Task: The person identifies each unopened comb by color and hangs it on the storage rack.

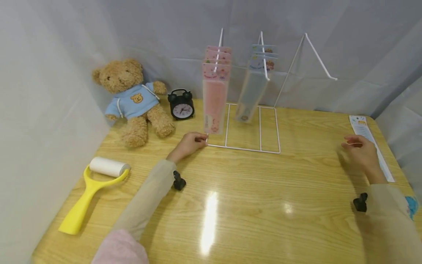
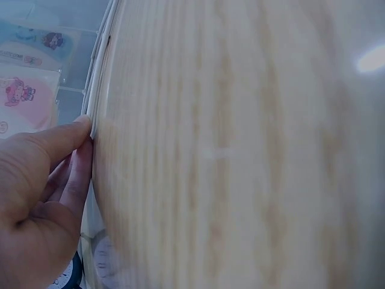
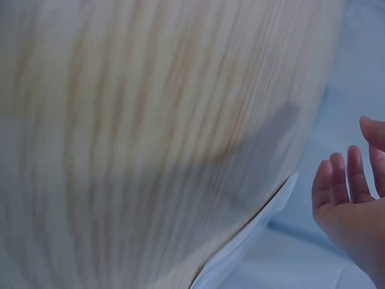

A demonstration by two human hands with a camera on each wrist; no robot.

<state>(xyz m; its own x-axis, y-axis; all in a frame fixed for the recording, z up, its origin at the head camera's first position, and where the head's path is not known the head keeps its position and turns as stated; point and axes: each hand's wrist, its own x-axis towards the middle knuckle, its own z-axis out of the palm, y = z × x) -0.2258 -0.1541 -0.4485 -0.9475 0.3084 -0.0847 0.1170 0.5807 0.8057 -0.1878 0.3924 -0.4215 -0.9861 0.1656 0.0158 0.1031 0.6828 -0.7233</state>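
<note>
At the front left corner of a white wire display rack (image 1: pixel 244 149), my left hand (image 1: pixel 188 145) pinches the base wire between thumb and fingers; the left wrist view shows the thumb (image 2: pixel 75 129) against the wire. Several pink flat packages (image 1: pixel 215 101) hang from the rack's left hook. Several blue ones (image 1: pixel 253 86) hang from the middle hook, swung at a slant. The right hook (image 1: pixel 319 58) carries nothing. My right hand (image 1: pixel 362 154) is above the table at the right, fingers loosely bent and holding nothing, beside a long flat white package (image 1: pixel 362 127) that lies on the table.
A teddy bear (image 1: pixel 135 99) in a blue top sits at the back left, with a black alarm clock (image 1: pixel 182 104) next to it. A yellow-handled roller (image 1: pixel 85 198) lies at the left. A blue object (image 1: pixel 411 206) shows partly behind the right sleeve. Grey cloth (image 1: pixel 184 29) hangs behind the table.
</note>
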